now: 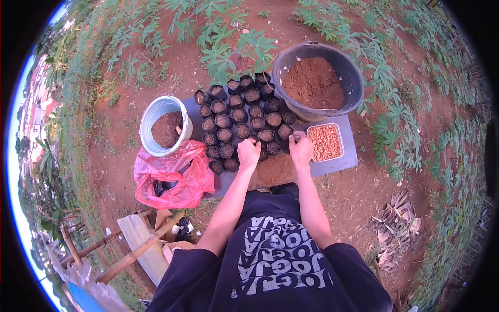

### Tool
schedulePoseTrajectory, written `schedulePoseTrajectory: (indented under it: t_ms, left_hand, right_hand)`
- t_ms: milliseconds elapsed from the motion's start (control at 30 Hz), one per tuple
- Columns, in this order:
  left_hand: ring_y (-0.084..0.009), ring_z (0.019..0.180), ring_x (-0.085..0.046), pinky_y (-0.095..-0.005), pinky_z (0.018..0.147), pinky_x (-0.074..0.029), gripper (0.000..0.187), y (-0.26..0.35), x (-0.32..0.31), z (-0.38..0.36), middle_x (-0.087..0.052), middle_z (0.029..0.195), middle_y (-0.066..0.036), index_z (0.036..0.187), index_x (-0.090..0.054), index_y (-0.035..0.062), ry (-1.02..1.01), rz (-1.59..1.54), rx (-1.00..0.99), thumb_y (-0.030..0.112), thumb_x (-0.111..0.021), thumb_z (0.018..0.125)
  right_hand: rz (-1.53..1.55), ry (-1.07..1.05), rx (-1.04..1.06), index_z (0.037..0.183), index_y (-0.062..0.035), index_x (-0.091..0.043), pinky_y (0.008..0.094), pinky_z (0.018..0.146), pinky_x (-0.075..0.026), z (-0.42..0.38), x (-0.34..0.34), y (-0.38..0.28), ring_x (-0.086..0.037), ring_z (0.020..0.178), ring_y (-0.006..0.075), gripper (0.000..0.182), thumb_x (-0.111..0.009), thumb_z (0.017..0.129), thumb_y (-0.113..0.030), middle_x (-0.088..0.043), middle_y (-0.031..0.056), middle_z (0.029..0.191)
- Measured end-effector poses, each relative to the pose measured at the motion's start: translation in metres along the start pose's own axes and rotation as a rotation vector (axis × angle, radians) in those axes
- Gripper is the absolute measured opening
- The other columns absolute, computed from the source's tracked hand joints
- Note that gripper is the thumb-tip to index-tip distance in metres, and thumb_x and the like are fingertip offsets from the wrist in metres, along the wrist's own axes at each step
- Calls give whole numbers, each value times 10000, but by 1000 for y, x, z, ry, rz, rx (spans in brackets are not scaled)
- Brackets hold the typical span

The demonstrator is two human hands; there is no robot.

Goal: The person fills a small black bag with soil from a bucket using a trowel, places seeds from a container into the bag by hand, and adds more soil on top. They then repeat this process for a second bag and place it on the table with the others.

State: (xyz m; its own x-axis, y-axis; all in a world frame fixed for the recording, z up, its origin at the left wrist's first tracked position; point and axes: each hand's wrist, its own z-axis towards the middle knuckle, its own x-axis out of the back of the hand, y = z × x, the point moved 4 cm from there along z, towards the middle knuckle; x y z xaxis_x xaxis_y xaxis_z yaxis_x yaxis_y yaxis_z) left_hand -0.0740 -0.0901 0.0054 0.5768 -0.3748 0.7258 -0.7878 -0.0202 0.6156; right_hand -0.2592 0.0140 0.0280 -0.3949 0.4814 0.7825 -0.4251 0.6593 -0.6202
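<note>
Rows of small black bags filled with soil (239,115) stand on a grey board (339,165). My left hand (249,152) is over the near edge of the rows, its fingers curled together; anything between them is too small to tell. At the right end of the near rows, my right hand (301,147) has its fingers pinched, with their contents hidden. Just right of it sits a square clear tub of orange-brown seeds (326,141). Loose brown soil (274,169) lies between my forearms.
A large dark bucket of soil (313,83) stands at the back right. On the left are a pale bucket (146,127) with soil and a pink plastic bag (176,184). Leafy plants (221,54) grow beyond the board; bamboo poles (140,246) lie lower left.
</note>
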Motion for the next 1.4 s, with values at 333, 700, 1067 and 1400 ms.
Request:
schedulePoseTrajectory:
  t_ms: [333,700,1067,1400]
  left_hand:
    - [-361,801,-709,-403,798,-571,129,-18,-4,2,-700,817,-220,854,-769,22,220,161,-24,99,-714,765]
    - [-333,825,-669,-434,748,-552,150,28,19,-18,-698,851,-163,856,-743,49,485,445,-183,184,-699,808]
    - [-314,856,-713,-433,760,-563,220,28,3,16,-732,922,-129,896,-761,103,276,412,78,247,-809,737]
    - [-298,868,-721,-430,778,-552,264,12,10,24,-729,979,-119,903,-752,85,94,547,107,331,-744,807]
  right_hand:
    - [-129,-303,11,1004,-115,-733,446,753,-560,42,-20,23,-716,852,331,306,-706,835,-369,-748,113,901]
    - [-143,-527,94,1128,-124,-723,472,885,-548,55,-42,27,-691,941,401,361,-671,827,-316,-710,236,979]
    - [-122,-539,98,1131,-127,-724,451,896,-544,41,-47,18,-683,979,384,339,-659,836,-282,-705,239,999]
    - [-132,-547,139,1114,-138,-732,439,894,-548,37,-45,8,-698,960,347,337,-655,840,-320,-732,164,991]
